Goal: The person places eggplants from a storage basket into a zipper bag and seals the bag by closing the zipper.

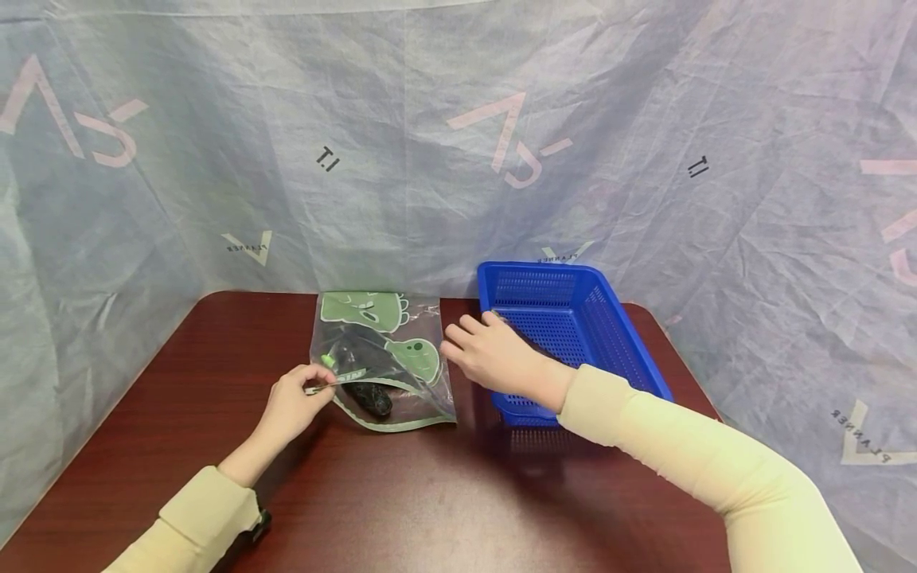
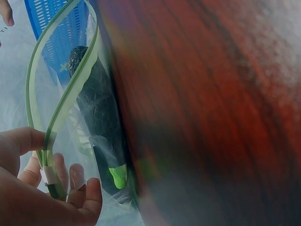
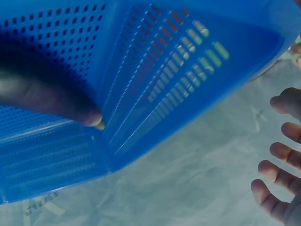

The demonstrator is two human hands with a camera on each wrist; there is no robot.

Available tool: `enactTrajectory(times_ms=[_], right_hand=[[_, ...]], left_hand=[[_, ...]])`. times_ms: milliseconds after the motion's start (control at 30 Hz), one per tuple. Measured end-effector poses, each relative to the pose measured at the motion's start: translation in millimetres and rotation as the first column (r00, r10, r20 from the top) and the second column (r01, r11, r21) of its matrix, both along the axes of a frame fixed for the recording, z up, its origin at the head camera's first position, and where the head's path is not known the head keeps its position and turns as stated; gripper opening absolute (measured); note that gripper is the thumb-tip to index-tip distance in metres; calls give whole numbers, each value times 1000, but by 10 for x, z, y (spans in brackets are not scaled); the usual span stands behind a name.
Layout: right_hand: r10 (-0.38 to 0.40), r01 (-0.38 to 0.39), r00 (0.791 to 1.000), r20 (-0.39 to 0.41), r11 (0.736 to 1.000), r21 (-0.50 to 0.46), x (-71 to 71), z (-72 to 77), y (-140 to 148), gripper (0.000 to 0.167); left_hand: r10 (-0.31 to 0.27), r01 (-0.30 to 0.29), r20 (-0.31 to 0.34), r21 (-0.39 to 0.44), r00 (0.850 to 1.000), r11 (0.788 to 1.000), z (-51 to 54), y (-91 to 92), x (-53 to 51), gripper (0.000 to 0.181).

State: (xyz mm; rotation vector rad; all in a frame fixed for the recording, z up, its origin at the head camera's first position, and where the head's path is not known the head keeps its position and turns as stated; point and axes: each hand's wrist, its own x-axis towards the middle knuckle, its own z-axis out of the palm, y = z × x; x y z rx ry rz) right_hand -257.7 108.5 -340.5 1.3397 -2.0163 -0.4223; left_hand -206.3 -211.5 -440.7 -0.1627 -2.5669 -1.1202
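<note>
My left hand [image 1: 294,398] pinches the sealing edge of a clear zip bag [image 1: 447,390] with green cartoon prints, at its left end. The bag's mouth gapes toward the table's front. Inside lies a long dark vegetable-like thing [image 1: 371,399] with a bumpy end; its bright green end [image 2: 119,176] shows in the left wrist view. My right hand [image 1: 505,358] is over the left side of a blue basket [image 1: 609,318], fingers spread and holding nothing. Partly hidden behind that hand, a dark elongated thing [image 3: 51,92] with a yellowish tip lies in the basket.
The dark red wooden table [image 1: 430,493] carries the bag and, to its right, the perforated basket. Grey printed cloth [image 1: 401,159] hangs close behind the table and at both sides.
</note>
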Motion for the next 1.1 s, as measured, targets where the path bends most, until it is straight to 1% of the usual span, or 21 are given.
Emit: enactTrajectory(times_ms=[67,133,333,433,500,733,833,933,1000,1100], right_hand=[[-22,22,999,23,1000,4,-35,17,41,5],[-43,43,998,39,999,4,-75,30,86,8],[-91,93,989,114,995,-20,-207,74,217,26],[-132,137,978,159,990,-22,-271,84,276,34],[-160,167,972,174,986,-26,-314,81,309,38],[-233,249,945,228,968,-41,-437,33,406,44],[-265,285,926,268,958,-39,-471,23,442,47],[-299,327,898,322,944,-35,-501,26,469,48],[-318,353,875,366,935,-32,-521,27,488,50],[-342,393,830,440,919,-27,-558,22,518,53]], left_hand=[[1,-1,0,0,1000,1000,0,1,-1,9],[0,0,3,2,1000,1000,-4,0,-4,9],[-2,2,1,-1,1000,1000,-15,-5,-14,9],[2,-2,9,-1,1000,1000,-11,-4,-9,9],[3,-3,14,0,1000,1000,-10,-5,-8,9],[2,-2,17,0,1000,1000,-1,-5,-11,9],[4,-4,15,-4,1000,1000,1,-7,-10,10],[5,-5,12,-5,1000,1000,5,-7,-9,10],[6,-6,13,-5,1000,1000,6,-7,-7,10],[6,-6,10,-3,1000,1000,7,-9,-7,9]])
